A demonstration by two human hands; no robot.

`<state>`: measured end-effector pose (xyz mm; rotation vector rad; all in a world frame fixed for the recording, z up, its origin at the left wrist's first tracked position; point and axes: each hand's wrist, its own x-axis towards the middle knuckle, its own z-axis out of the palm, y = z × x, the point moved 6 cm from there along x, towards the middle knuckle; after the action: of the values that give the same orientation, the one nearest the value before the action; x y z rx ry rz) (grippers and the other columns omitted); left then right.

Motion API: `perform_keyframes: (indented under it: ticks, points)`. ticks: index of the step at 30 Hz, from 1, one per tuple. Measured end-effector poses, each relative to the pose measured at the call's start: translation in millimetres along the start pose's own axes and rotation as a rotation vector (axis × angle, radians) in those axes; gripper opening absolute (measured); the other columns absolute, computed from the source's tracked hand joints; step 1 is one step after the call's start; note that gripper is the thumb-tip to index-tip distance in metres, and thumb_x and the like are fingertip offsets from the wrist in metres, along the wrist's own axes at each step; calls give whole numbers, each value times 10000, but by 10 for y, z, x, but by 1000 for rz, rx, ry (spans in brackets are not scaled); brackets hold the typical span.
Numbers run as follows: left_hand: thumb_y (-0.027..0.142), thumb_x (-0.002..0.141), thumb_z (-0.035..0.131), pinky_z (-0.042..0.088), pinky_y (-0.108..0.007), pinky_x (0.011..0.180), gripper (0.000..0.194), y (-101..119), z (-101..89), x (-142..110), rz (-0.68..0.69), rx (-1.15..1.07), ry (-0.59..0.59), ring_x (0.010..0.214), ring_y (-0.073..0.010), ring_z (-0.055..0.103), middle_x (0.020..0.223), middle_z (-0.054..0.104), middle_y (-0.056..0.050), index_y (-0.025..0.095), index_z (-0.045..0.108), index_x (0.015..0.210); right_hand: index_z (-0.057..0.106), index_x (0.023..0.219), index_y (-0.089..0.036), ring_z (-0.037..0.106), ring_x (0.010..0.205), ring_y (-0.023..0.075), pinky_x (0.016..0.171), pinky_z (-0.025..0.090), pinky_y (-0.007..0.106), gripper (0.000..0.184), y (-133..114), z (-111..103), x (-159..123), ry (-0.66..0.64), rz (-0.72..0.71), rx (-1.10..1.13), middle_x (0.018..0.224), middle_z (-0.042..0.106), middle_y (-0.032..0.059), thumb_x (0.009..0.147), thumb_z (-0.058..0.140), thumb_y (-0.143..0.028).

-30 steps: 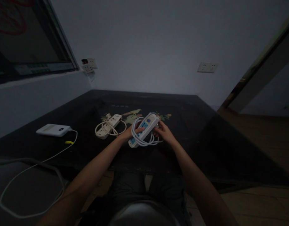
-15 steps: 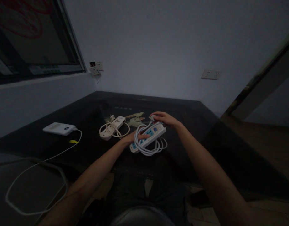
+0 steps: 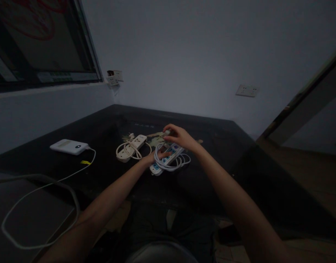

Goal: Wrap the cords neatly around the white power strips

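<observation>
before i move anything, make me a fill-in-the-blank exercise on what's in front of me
1. The left hand holds a power strip whose sockets are coloured ____.
2. The hand with the pale plug at its fingertips is the ____ one.
3. Counting the cream strip, the picture shows ____ power strips in all.
4. The small tag by the cable of the white power bank is coloured ____.

Missing words: blue; right; two; yellow

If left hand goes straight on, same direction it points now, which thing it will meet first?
The power strip with blue sockets, most likely: the left hand already touches it, and its looped cord lies close by. Exact depth is unclear from this single view.
</observation>
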<state>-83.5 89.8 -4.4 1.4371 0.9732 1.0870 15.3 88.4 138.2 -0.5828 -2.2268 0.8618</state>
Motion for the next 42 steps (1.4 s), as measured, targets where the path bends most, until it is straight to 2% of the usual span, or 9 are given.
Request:
perform_keyframes:
  ticks: [5,7,10,20,24,27,33,39,42]
  points:
    - [319,708,753,472,-367,896,534,9,-103,-215,-100,-209,-57,1003,-248,631,1071,681,-115,160,592,1191,500,1123,-242,554,684,135,625,470,261,346,407,51,-368,291,116,204,806,534,-21,793,587,-301]
    - [306,695,769,494,-333,835,521,-16,-171,-338,-167,-268,-17,936,-229,650,1024,695,-109,156,608,1168,413,1262,-258,576,714,152,653,485,284,523,583,139,-539,400,164,300,822,542,-14,777,601,-316]
    - [291,643,810,506,-290,765,508,-90,-258,-485,-227,-348,86,838,-192,657,955,706,-95,136,639,1095,450,1243,-224,602,807,187,730,496,323,560,804,315,-775,517,257,362,890,602,30,732,649,-334]
    - [239,630,799,515,-245,667,398,-212,-323,-750,-192,-405,418,697,-146,653,833,712,-41,139,646,984,555,1105,-193,479,1097,266,981,375,444,326,849,803,-963,536,238,23,1134,592,106,798,569,-301]
    - [306,802,621,529,-299,769,258,-171,-327,-833,-269,-538,411,838,-191,675,912,722,-77,142,655,999,496,1179,-210,458,1133,278,1001,359,447,455,915,914,-809,464,209,-36,1201,548,107,756,643,-287]
    - [414,870,504,502,-340,881,347,-73,-322,-907,-246,-539,389,993,-222,650,1020,711,-99,145,664,1020,477,1210,-212,453,1151,284,1008,351,451,497,984,910,-708,422,178,-71,1220,539,107,748,653,-264]
    - [324,728,693,375,-408,1053,492,176,-306,-1189,-123,-160,239,1233,-275,513,1238,632,-104,177,612,1191,469,1234,-200,457,1170,274,1013,344,443,465,1156,878,-578,369,126,-103,1230,527,120,790,599,-242]
    - [356,673,724,283,-428,1123,659,174,-386,-1340,-123,82,270,1366,-280,352,1463,411,-118,196,539,1284,458,1257,-171,436,1212,267,1041,318,452,450,1328,914,-317,370,100,-119,1256,503,147,814,530,-202]
    - [361,679,719,323,-436,1101,608,268,-378,-1390,-104,172,287,1318,-285,424,1420,468,-121,193,572,1244,449,1278,-179,429,1237,255,1060,306,445,473,1387,899,-172,353,72,-95,1283,490,145,813,534,-201]
